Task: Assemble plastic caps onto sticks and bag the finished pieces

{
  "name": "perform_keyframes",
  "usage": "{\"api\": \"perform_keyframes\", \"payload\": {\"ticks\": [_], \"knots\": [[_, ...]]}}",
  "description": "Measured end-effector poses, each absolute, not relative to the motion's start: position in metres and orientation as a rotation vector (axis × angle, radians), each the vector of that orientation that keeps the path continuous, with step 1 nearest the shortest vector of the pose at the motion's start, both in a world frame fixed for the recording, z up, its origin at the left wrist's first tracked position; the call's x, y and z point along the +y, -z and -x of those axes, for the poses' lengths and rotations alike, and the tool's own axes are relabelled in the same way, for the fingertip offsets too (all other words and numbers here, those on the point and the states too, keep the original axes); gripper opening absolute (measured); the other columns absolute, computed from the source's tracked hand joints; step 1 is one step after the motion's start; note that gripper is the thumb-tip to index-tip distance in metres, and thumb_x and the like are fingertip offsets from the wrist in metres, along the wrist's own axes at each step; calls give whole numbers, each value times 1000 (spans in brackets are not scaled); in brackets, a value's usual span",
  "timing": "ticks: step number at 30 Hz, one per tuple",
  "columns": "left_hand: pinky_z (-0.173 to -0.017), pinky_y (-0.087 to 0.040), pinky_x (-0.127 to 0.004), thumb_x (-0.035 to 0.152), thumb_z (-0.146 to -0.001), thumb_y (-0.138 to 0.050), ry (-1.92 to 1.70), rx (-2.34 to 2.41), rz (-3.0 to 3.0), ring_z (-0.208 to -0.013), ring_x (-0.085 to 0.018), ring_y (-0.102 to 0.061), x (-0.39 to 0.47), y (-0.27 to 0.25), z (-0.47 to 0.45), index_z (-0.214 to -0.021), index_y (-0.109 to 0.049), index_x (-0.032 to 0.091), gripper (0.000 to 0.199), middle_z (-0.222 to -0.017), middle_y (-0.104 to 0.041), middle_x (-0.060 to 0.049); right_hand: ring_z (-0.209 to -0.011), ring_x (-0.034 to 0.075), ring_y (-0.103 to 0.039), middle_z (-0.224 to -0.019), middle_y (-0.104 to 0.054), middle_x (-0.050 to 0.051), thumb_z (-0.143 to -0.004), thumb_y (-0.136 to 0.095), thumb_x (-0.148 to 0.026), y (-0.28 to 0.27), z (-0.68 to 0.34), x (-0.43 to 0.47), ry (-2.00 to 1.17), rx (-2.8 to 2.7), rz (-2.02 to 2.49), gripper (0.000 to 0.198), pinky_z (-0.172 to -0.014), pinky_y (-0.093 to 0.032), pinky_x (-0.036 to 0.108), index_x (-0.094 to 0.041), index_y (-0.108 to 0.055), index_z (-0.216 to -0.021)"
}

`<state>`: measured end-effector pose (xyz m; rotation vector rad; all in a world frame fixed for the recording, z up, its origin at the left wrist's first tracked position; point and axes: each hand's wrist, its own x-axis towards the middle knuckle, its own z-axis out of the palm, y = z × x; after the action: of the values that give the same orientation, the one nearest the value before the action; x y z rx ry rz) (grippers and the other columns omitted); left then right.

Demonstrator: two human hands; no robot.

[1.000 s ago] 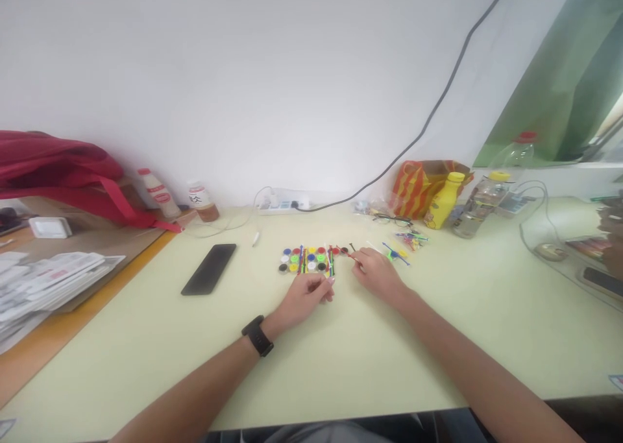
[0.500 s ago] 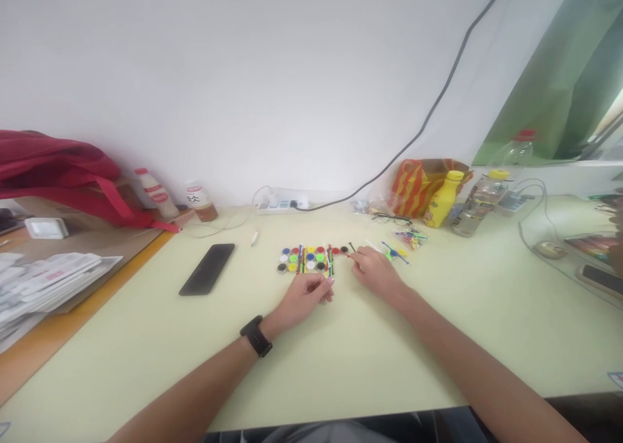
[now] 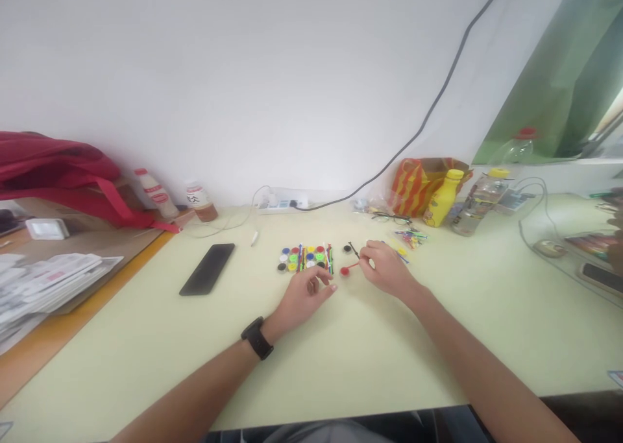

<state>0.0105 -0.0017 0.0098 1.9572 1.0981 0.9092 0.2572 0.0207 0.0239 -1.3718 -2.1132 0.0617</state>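
Note:
My right hand is closed in a pinch on a thin red stick. At the stick's left end is a small red disc, touching or joined to it; I cannot tell which. Just beyond lie a black disc and a black stick. My left hand, with a black watch on the wrist, rests open on the table, thumb and fingers apart and nothing in them. Its fingertips partly cover the near side of rows of coloured discs and bundled coloured sticks.
A black phone lies left of the discs. Behind are a power strip, eyeglasses, a yellow bottle and a striped bag. More coloured sticks lie partly behind my right hand. Papers are stacked at left.
The red disc has come nearer to me, away from the black disc, along with the red stick. My right hand has shifted slightly right. My left fingers have spread apart.

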Motion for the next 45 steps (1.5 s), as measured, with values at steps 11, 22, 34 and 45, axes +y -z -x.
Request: {"api": "perform_keyframes", "payload": {"ticks": [11,22,34,45], "knots": [[-93,-49,-39,30,-86,-73,-815,1038,-2220,-102,-24,-64,-10,-12,-12,-96,-75,26,11,-111,-67,-6,-78,17,-53,-79,-56,0,-94,-41,-14,-34,-247,10,-721,-2105,1181,22,-72,-37,29,-20,-51,-75],[-83,-58,-34,29,-80,-81,-1025,869,-1510,-92,-21,-70,4,-10,-11,-105,-71,18,29,-98,-74,-8,-83,19,-62,-93,-68,6,-99,-57,-40,-28,-223,3,-1032,-1849,902,25,-75,-50,32,-20,-71,-98],[-90,-59,-38,30,-81,-82,-994,790,-1418,-95,-22,-72,4,-10,-9,-109,-75,17,32,-105,-76,-10,-81,18,-66,-94,-67,7,-93,-67,-34,-21,-216,2,-1036,-1706,809,18,-74,-57,34,-22,-77,-100],[-88,-60,-37,35,-89,-74,-1146,942,-1827,-96,-24,-74,3,-10,-7,-108,-75,21,24,-106,-77,-9,-68,15,-58,-77,-66,2,-92,-66,-36,-23,-219,1,-963,-1785,918,17,-66,-50,30,-19,-70,-90]]}}
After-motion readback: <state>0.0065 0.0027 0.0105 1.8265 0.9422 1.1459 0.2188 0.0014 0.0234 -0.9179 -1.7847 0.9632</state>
